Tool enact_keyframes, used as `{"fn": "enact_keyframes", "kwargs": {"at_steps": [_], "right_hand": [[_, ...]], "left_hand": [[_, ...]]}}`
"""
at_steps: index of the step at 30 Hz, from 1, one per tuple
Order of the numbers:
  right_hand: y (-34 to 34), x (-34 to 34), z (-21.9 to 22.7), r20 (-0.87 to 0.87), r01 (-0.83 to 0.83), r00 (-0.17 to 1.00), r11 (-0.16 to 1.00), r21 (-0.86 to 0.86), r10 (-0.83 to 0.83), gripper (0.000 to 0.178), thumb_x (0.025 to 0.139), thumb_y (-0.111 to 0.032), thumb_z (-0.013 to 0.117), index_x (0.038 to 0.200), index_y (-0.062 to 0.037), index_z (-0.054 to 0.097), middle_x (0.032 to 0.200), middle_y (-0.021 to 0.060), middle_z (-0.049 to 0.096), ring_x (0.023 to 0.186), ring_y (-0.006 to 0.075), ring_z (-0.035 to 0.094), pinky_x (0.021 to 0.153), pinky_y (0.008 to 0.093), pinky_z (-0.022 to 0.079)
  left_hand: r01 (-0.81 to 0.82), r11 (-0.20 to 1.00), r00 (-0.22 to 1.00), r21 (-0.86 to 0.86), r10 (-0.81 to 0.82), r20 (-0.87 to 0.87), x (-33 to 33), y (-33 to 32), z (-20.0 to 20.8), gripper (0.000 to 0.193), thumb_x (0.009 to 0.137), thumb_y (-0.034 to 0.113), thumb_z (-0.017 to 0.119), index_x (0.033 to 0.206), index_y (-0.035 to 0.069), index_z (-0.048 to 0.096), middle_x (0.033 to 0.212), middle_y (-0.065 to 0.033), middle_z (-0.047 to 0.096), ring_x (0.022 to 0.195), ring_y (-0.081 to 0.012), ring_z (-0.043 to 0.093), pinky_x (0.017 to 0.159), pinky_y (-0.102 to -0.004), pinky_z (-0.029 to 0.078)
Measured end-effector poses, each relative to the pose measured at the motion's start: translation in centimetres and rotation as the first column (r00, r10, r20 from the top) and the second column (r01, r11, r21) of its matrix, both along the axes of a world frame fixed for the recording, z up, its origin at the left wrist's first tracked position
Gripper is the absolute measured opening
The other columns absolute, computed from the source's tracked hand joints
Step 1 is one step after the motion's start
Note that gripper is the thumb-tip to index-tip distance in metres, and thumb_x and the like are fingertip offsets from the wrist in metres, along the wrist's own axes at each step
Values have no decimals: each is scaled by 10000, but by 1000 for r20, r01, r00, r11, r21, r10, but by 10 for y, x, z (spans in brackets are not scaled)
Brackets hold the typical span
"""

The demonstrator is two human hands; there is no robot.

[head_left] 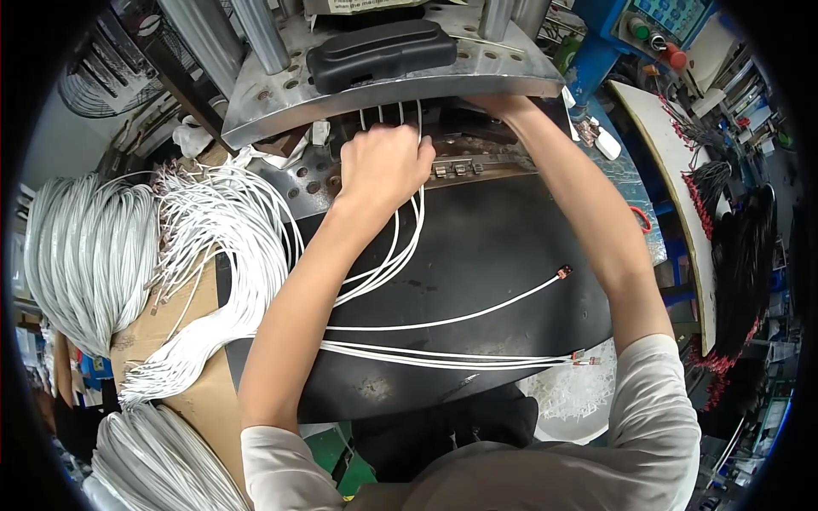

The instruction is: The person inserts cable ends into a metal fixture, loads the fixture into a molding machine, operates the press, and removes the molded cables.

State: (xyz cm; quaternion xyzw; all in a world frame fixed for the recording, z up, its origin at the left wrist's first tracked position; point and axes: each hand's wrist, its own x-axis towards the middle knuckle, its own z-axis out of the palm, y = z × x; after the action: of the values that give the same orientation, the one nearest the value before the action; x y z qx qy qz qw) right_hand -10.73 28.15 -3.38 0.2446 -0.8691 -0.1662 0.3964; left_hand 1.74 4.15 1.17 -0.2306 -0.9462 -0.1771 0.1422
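Note:
My left hand (383, 162) is curled in a fist at the front of a steel press, under the edge of its thick upper plate (392, 98). Several white cables (415, 234) run through its grip, straight up toward the press and down in a curve onto the black work surface (477, 247). My right hand (503, 104) reaches in beneath the plate, to the right of the left one; its fingers are hidden there. A metal mould strip (464, 168) with small slots lies between the two hands.
A large bundle of white cables (247, 255) drapes over the left edge, beside coiled cable rolls (89, 255). Loose cables with small orange-brown ends (564, 272) lie across the surface. At lower right sits a bowl (571, 396) of clear scraps; a button panel (656, 38) stands upper right.

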Motion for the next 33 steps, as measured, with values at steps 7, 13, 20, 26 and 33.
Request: {"fn": "enact_keyframes", "kwargs": {"at_steps": [7,13,20,26,33], "right_hand": [[-52,85,52,413,15,860,792,-611,301,394,953,-247,619,1278,-29,570,1132,111,654,1008,222,613,890,355,478],[-24,315,88,368,32,-370,408,-913,853,493,919,-218,715,1325,18,563,1242,199,576,1057,296,604,911,394,502],[0,514,-94,307,942,50,57,-331,950,440,983,-266,607,1340,-21,525,1323,96,578,1167,231,575,938,362,479],[-39,505,-147,27,565,820,-799,-207,572,516,975,-453,483,1296,-58,571,1337,68,595,1264,244,519,1096,429,351],[-42,504,-149,-133,655,724,-736,-171,676,559,988,-420,459,1411,-56,447,1456,81,490,1364,247,430,1163,415,283]], "left_hand": [[-33,998,985,-62,22,-171,20,-15,23,280,874,305,679,840,29,711,788,-181,696,727,-360,692,615,-446,568],[88,608,892,789,-400,209,196,-66,42,370,782,270,783,967,-39,701,948,-145,709,774,-228,658,618,-311,482],[-712,352,440,608,-450,777,364,-165,-101,339,965,219,624,1140,-69,586,1033,-168,659,896,-213,618,753,-295,480],[-801,-238,572,549,-36,819,363,-153,-163,295,1042,240,466,1239,23,489,963,-126,636,816,-226,636,659,-365,522],[-829,-235,528,508,-27,849,353,-149,-151,279,1035,175,454,1281,43,457,1037,-136,641,766,-237,646,644,-376,543]]}}
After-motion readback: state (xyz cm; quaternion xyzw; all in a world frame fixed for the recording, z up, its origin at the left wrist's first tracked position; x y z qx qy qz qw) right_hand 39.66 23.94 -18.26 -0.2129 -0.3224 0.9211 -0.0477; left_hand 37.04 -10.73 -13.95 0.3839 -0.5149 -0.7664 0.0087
